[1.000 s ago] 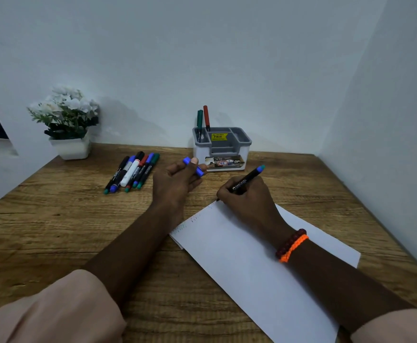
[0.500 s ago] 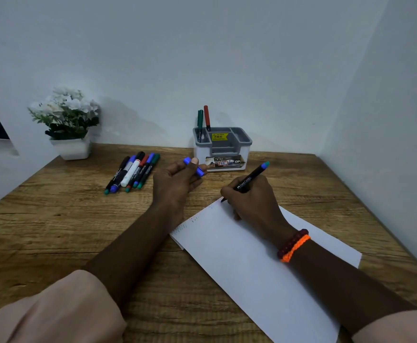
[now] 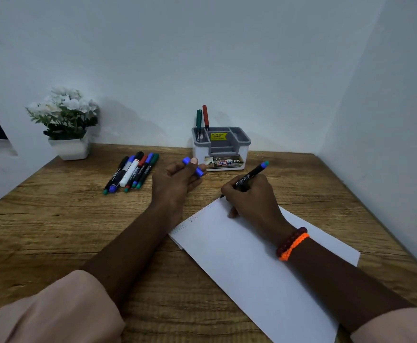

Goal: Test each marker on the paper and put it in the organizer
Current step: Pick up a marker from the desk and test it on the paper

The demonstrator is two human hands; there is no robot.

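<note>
Since a moment ago, the right hand (image 3: 252, 199) has slid its marker (image 3: 248, 178) to the paper (image 3: 239, 256) corner. Its fingers pinch the barrel low, tip on paper. The left hand (image 3: 175, 181) grips the blue cap (image 3: 193, 167).

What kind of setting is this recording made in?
Probably a home or office desk in a corner: a wood-grain tabletop against plain white walls, a grey-and-white desk organizer, and a small white pot of white flowers.

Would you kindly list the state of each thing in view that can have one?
Right hand: grips the uncapped marker, tip at the paper corner.
Left hand: holds the blue cap.
Organizer: holds two upright markers.
Six markers: capped, lying on the table.
</note>
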